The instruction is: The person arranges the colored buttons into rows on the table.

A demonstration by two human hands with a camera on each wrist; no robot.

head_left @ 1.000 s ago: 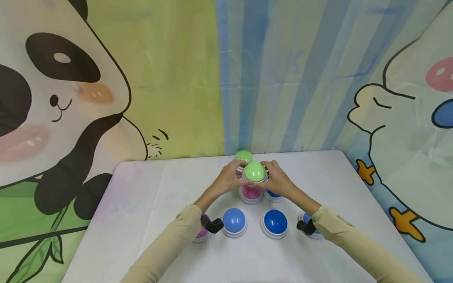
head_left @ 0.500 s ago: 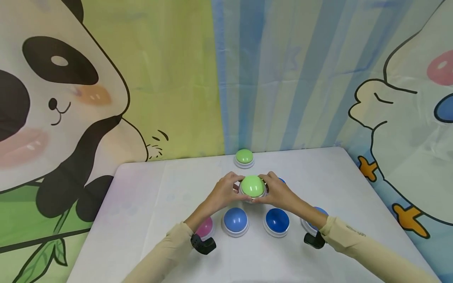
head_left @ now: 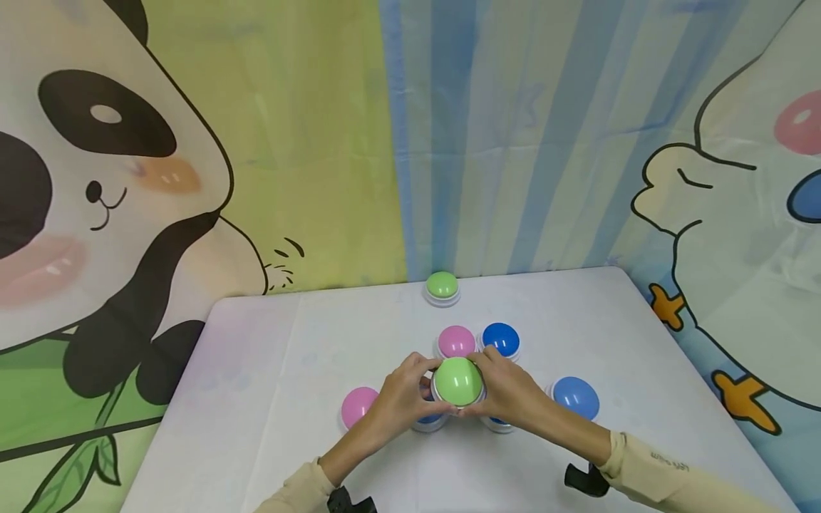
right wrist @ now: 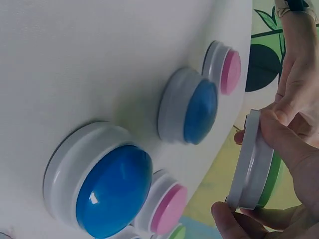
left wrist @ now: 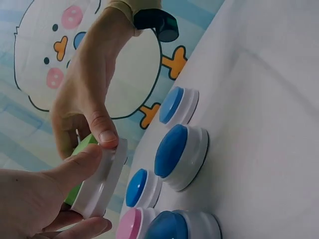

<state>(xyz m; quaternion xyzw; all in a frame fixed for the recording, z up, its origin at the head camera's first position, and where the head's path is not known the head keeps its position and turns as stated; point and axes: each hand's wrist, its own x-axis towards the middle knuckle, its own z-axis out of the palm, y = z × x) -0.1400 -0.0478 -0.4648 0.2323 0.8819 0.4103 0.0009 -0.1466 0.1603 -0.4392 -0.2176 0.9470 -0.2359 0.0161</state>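
Observation:
A round push button with a green dome (head_left: pixel 458 381) and a white base is held up above the table by both hands. My left hand (head_left: pixel 405 393) grips its left side, thumb at the near edge. On the opposite side my right hand (head_left: pixel 511 388) grips the rim in the same way. Both wrist views show the button's white base (left wrist: pixel 99 181) tilted and apart from the tabletop. Just below the hands, two blue buttons (head_left: pixel 430 424) are partly hidden; in the right wrist view a large blue button (right wrist: pixel 114 191) stands nearby.
Behind the hands stand a pink button (head_left: pixel 456 342) and a blue button (head_left: pixel 501 340) side by side. Another green button (head_left: pixel 442 285) is near the far edge of the white table (head_left: pixel 269 370). A pink button (head_left: pixel 359 406) sits left, a light blue button (head_left: pixel 576 397) right.
Both hands have brought the held green button toward the person, from above the pink and blue pair to over the nearer blue buttons. That pair is now uncovered.

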